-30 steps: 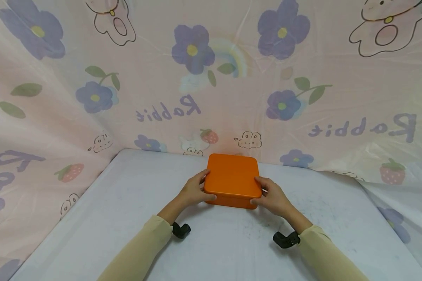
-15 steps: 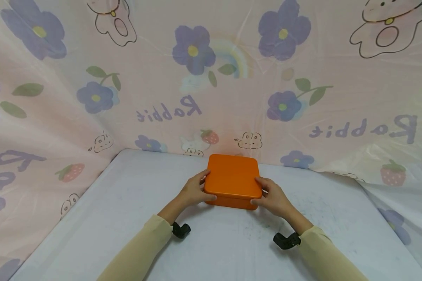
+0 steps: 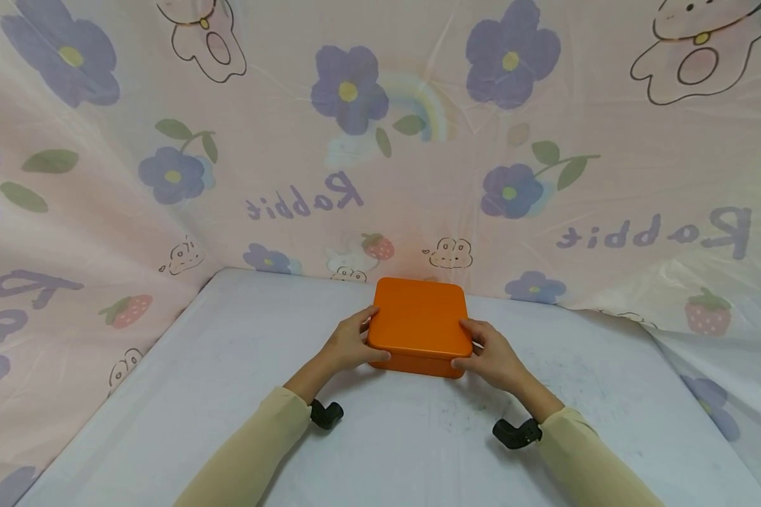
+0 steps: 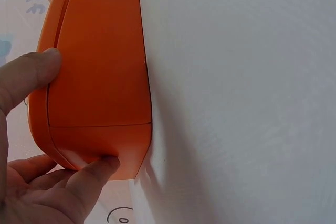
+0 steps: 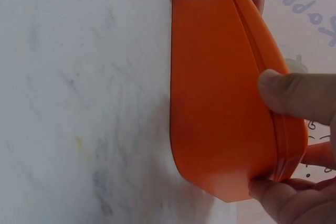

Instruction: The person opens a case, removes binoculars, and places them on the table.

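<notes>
An orange lidded box with rounded corners sits on the white table, its lid on. My left hand grips its left side, thumb on the front face by the lid seam and fingers along the side. On the opposite side my right hand holds it the same way. In the left wrist view the thumb presses near the lid edge while the fingers lie against the side wall. The right wrist view shows the right thumb at the seam under the lid rim.
The white tabletop carries faint dark smudges right of the box. A pink curtain with flowers and rabbits hangs behind and along both sides, close behind the box. Black wrist mounts sit at both cuffs.
</notes>
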`<act>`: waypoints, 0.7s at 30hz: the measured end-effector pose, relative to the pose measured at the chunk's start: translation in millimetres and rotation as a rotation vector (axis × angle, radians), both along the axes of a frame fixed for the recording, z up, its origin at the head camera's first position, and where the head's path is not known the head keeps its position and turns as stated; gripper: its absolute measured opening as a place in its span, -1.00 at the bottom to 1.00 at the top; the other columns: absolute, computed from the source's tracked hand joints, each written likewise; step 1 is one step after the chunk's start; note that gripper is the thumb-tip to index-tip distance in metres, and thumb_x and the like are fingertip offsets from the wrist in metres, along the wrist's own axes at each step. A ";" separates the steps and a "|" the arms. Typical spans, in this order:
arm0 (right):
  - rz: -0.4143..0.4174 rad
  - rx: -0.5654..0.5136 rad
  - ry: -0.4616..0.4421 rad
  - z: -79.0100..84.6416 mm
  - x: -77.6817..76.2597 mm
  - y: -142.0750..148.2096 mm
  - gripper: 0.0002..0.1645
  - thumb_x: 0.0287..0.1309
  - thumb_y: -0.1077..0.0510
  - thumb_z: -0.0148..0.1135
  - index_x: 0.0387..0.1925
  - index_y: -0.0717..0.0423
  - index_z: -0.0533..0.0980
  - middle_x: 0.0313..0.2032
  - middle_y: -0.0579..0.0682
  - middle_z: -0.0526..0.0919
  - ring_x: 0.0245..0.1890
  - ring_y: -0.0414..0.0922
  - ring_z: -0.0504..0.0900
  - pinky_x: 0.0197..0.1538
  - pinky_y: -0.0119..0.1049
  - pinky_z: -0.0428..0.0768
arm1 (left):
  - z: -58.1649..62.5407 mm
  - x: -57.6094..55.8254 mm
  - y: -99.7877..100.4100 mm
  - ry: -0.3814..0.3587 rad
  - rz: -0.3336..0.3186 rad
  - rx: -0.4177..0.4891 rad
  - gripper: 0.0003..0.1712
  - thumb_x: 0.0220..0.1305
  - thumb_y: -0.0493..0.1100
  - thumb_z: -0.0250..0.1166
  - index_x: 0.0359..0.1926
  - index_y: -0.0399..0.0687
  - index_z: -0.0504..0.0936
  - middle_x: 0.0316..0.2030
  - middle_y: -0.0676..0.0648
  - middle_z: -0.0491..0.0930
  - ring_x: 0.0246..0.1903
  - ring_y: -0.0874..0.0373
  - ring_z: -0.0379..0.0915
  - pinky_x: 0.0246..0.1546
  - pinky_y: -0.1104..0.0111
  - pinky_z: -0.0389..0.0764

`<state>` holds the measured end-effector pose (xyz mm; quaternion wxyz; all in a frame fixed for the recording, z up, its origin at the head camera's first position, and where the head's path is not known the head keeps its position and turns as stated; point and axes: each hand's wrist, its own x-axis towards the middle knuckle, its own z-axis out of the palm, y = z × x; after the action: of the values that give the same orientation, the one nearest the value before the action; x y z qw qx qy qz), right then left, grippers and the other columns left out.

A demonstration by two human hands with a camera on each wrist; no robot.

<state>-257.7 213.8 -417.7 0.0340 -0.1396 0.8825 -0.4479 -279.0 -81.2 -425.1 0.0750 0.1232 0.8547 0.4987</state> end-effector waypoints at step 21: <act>-0.001 -0.024 -0.012 1.2 0.0 0.0 0.01 -0.01 0.27 0.43 0.41 0.39 0.10 0.36 0.35 0.17 0.32 0.26 0.35 0.24 0.01 0.44 | -3.7 -1.3 -0.3 -0.008 0.007 0.002 0.15 -0.10 -0.10 0.57 0.48 0.06 0.12 0.50 -0.01 0.04 0.40 -0.07 0.18 0.28 0.12 0.42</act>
<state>-257.6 213.8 -416.6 0.0372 -0.1371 0.8768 -0.4594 -280.4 -81.5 -428.8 0.0767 0.1183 0.8542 0.5005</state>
